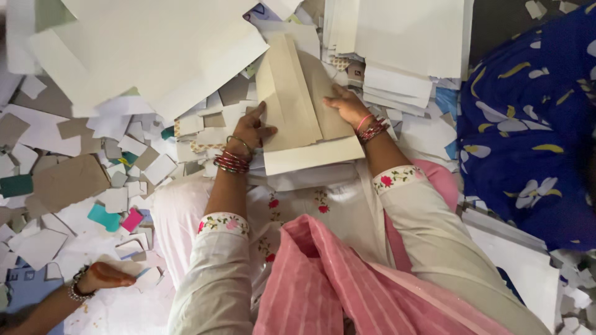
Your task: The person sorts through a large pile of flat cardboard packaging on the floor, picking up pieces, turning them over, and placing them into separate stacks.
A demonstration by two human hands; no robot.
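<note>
two hands of the person work on one folded cream paper piece (298, 105), which lies on the lap, atop a small pile of cream sheets (313, 158); the piece is a long pointed shape, its long axis running from the near edge by the wrists up and slightly left, the narrow end pointing away from the person toward the top of the view; two angled flaps are folded inward over its middle; the left hand (251, 129) lies on the left flap, fingers spread and mostly flat, pressing rather than gripping, the index finger stretched up along the fold; the right hand (347, 107) lies flat and open on the right flap, fingers extended toward the centre, closing on nothing; each wrist carries a stack of red bangles, too many and too close to count; one large white sheet (161, 49) lies tilted at upper left; one tall stack of white sheets (403, 43) stands at upper right, just beyond the right hand; scattered paper offcuts (124, 161), white, brown, teal and pink, cover the floor to the left, uncountable; one other person's hand (108, 275) rests among scraps at lower left, well apart; one blue flowered cloth (528, 118) fills the right side.
</note>
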